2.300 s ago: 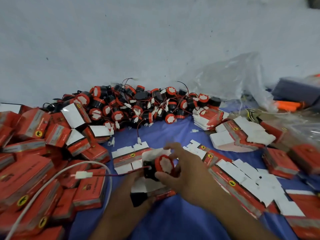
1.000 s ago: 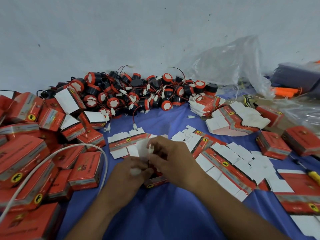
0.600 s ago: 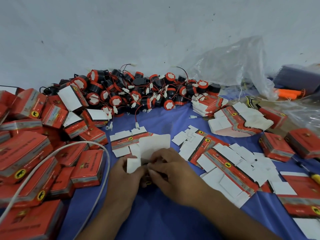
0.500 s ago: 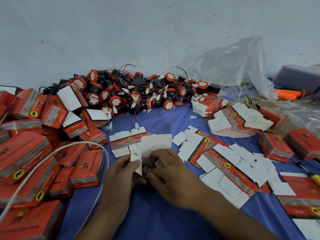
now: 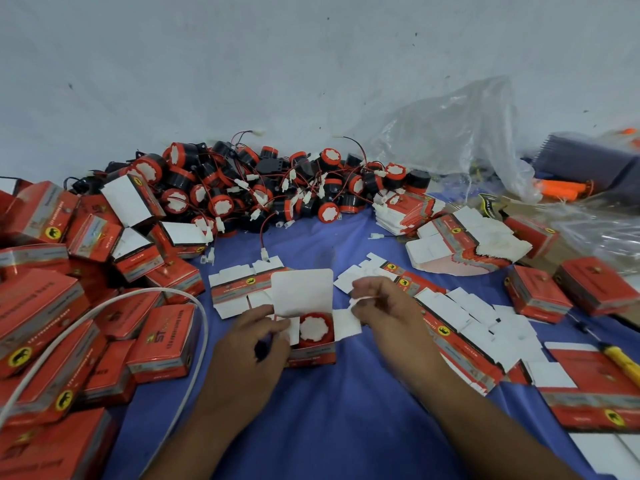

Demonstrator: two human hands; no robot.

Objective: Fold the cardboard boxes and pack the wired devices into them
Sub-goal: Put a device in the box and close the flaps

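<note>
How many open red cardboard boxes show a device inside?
1: the open red cardboard box between left hand and right hand. Piled boxes may hide more.

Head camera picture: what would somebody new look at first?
Probably the big tangled pile of red-and-black wired devices at the back. Then the heap of red boxes on the left, and in the middle an open box with one device inside, between the left hand and right hand.
</note>
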